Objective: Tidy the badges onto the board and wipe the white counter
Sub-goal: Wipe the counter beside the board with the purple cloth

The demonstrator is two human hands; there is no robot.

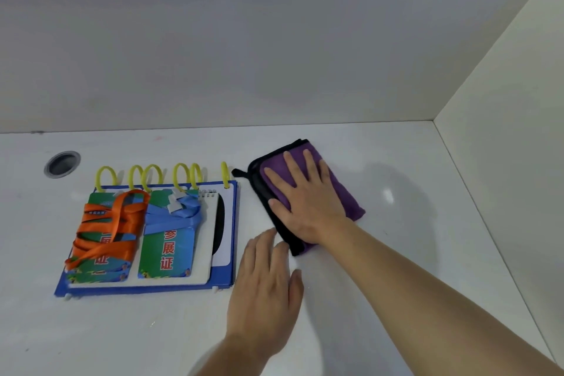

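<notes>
Badges [134, 232] lie on the board [232, 235]; wiping is in hand. The right hand [308, 201] presses the cloth [345, 192] flat, the left hand [265, 287] rests open on the desk [427, 223]. Next, sweep across.

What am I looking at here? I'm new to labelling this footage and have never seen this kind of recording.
There is no machine: a person wears a wide-angle camera on the head, so the single picture looks forward and down at their own hands. The right hand lies flat, fingers straight, pressing a folded purple cloth with black edging onto the white counter, as for wiping. The left hand rests open on the counter just in front of the cloth, holding nothing. To the left lies a blue board with yellow rings along its far edge. On it lie green badges, one wrapped in an orange lanyard, one in a blue lanyard. A round hole sits in the counter's far left.
</notes>
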